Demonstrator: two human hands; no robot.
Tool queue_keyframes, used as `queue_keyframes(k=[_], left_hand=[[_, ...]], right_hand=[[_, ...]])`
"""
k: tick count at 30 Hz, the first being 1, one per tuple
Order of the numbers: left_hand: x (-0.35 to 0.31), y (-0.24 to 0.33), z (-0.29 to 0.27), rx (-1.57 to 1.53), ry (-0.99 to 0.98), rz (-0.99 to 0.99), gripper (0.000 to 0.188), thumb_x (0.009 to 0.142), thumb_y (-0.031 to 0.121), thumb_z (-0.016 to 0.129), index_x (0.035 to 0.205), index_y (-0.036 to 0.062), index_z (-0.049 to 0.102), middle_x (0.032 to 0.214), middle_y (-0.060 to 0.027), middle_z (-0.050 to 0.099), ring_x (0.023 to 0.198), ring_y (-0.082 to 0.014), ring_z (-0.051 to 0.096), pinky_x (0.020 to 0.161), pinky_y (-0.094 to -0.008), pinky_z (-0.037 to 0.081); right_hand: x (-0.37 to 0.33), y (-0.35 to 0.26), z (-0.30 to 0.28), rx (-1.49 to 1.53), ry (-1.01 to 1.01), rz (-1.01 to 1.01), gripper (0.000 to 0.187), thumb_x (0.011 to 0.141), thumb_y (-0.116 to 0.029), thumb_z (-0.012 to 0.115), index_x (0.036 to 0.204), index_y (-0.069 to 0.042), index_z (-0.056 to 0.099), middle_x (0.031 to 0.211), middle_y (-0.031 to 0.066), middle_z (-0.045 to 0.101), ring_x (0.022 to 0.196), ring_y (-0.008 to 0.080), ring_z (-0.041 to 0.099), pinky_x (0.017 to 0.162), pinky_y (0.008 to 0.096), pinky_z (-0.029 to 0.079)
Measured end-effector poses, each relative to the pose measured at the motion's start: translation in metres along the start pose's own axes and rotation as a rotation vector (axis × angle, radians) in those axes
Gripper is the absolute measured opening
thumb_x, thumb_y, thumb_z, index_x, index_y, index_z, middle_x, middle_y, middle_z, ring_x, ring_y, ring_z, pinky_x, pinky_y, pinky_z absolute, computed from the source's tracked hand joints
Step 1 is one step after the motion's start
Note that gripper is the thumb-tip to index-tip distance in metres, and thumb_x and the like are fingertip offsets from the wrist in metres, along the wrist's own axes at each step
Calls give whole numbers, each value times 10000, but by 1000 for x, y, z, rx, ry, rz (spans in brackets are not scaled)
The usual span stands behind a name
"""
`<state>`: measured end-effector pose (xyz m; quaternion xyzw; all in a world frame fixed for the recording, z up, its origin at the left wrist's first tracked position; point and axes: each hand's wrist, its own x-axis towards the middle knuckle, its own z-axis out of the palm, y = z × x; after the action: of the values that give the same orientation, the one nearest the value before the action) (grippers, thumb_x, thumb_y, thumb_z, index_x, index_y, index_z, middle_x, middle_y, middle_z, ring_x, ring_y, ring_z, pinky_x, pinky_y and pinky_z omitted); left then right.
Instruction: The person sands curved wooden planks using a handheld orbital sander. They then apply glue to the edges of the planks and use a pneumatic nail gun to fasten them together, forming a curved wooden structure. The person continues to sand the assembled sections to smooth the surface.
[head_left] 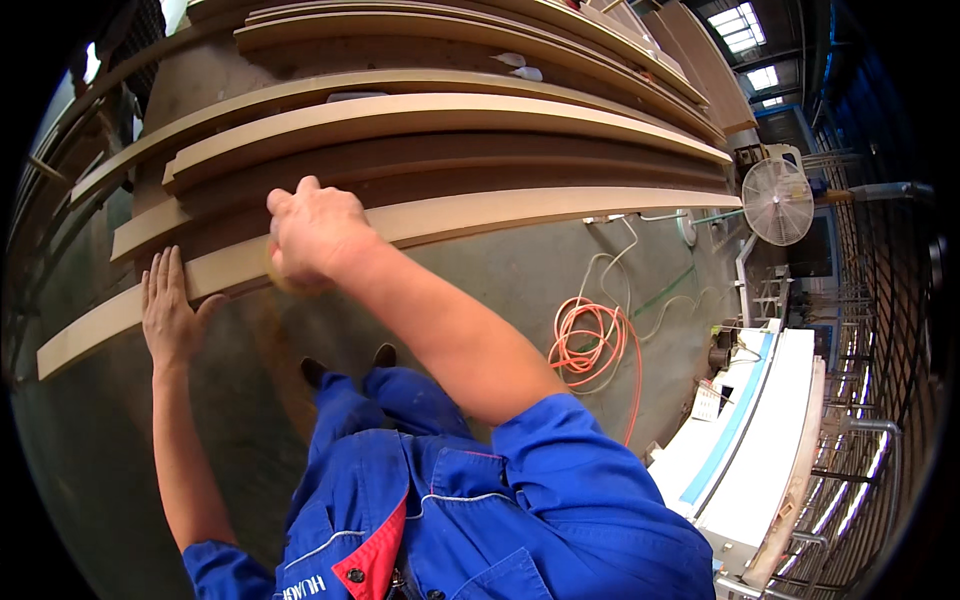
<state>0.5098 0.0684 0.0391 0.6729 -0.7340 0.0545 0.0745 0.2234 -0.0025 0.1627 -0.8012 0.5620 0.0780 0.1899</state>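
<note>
A long pale wooden board [480, 210] runs from left to right along the near side of the workbench. My left hand [172, 308] lies on it towards its left end, fingers stretched out flat and thumb apart. Farther right along the same board, my right hand [318, 232] is closed, knuckles up. A yellowish-brown edge of something shows below that hand; the rest is hidden by the palm, so its kind cannot be made out. Just beyond lies another pale board [430, 112], roughly parallel to the near one.
More long boards [400, 30] lie across the far side of the bench, with a small white bottle [527, 73] among them. On the floor to the right lies a coiled orange hose [590, 340]. A round fan [778, 201] and a long white machine [755, 430] stand at the right.
</note>
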Motion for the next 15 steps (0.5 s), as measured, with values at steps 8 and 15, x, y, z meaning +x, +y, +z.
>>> queue_keyframes(k=[8, 15], left_hand=[[-3, -22, -10, 36, -88, -72, 1070, 877, 668, 708, 1645, 22, 338, 1687, -180, 394, 1594, -324, 307, 1335, -448, 200], [0, -16, -18, 69, -164, -117, 1109, 873, 688, 706, 1647, -4, 314, 1702, -181, 365, 1610, -323, 273, 1340, -450, 180]], right_hand=[[-33, 185, -18, -10, 40, 329, 481, 936, -419, 626, 1360, -192, 633, 1363, 177, 656, 1274, 362, 659, 1013, 547, 570], [-97, 409, -27, 44, 237, 435, 425, 796, -280, 721, 1164, -73, 666, 1125, 241, 746, 1082, 416, 719, 929, 498, 573]])
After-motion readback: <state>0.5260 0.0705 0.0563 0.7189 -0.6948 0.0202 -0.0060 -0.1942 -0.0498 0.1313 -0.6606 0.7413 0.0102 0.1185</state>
